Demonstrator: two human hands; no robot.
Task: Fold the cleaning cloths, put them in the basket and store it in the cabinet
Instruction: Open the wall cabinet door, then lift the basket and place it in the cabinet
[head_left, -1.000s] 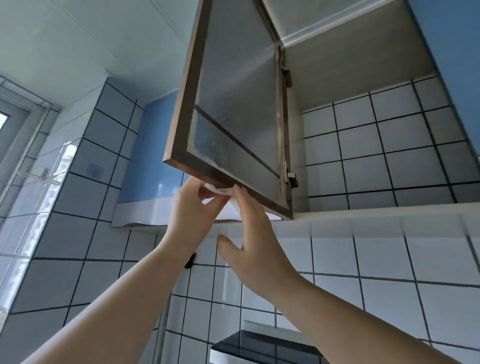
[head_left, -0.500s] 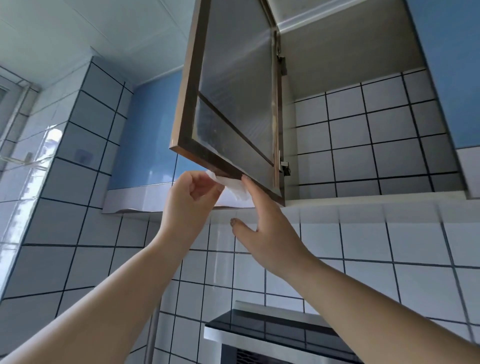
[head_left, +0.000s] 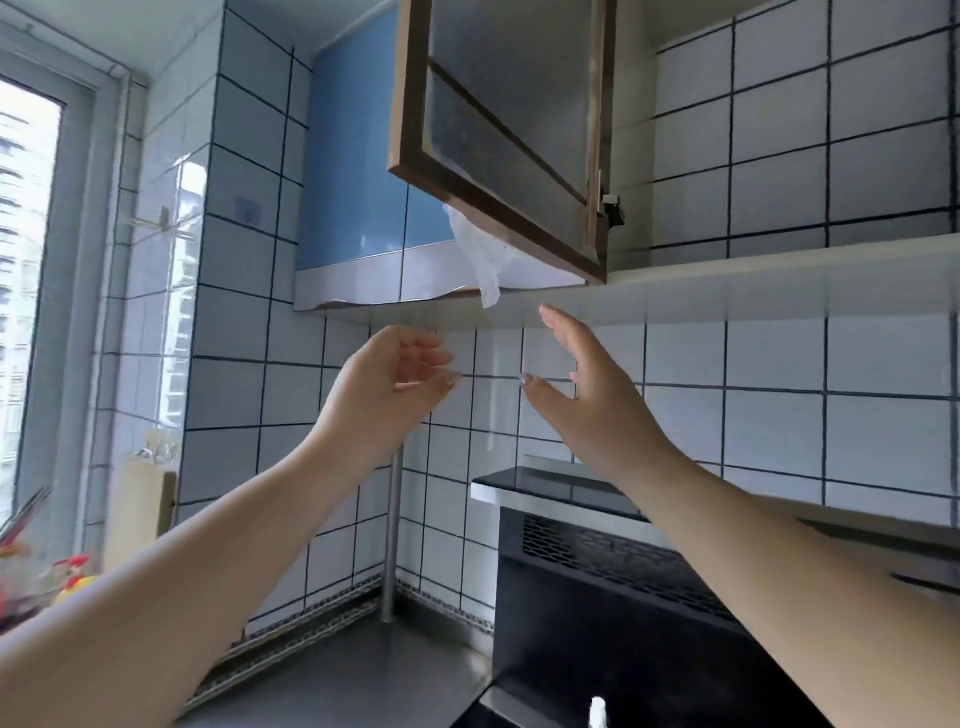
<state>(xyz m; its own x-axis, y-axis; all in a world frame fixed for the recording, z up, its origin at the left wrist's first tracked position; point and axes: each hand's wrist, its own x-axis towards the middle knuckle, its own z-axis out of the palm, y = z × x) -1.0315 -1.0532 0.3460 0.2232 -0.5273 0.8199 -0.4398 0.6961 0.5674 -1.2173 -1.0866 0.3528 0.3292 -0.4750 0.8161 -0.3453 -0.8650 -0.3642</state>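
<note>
While no writing or brand can be read anywhere, a crumpled white cloth or tissue-like piece hangs from behind the lower edge of the open brown-framed frosted-glass cabinet door, just above and between the two raised hands; its upper part is hidden by the door, so how it is fixed cannot be told. No basket shows, and the cabinet interior is cut off at the top and right. The left hand is lifted below and left of the cloth, fingers loosely curled, holding nothing. The right hand reaches up just below and right of it, fingers nearly straight, thumb spread, clear of the cloth. Below the right forearm sits a black and steel range hood. Far left of the left arm, a window shows blurred coloured objects at its sill.
</note>
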